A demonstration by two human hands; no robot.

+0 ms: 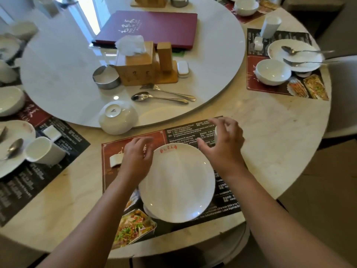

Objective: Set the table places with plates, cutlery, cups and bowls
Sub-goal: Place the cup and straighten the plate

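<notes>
A white plate (pixel 176 182) with a red mark on its far rim lies on the printed placemat (pixel 193 130) in front of me. My left hand (pixel 137 157) hovers at the plate's left rim with its fingers loosely curled and nothing in them. My right hand (pixel 222 142) is beyond the plate's right rim, its fingers curved round a small white cup (pixel 215 132) that is mostly hidden. A white chopstick rest (pixel 115 160) lies left of my left hand. On the turntable edge an upturned white bowl (pixel 117 118), a fork (pixel 168 91) and a spoon (pixel 156 97) lie loose.
The white turntable (pixel 58 74) carries a wooden tissue holder (pixel 139 66), a steel tin (pixel 106 77) and a maroon menu (pixel 150 28). Places with plates, bowls and cups stand at the right (pixel 295 53) and left (pixel 44 150). A chair (pixel 342 93) stands at the right.
</notes>
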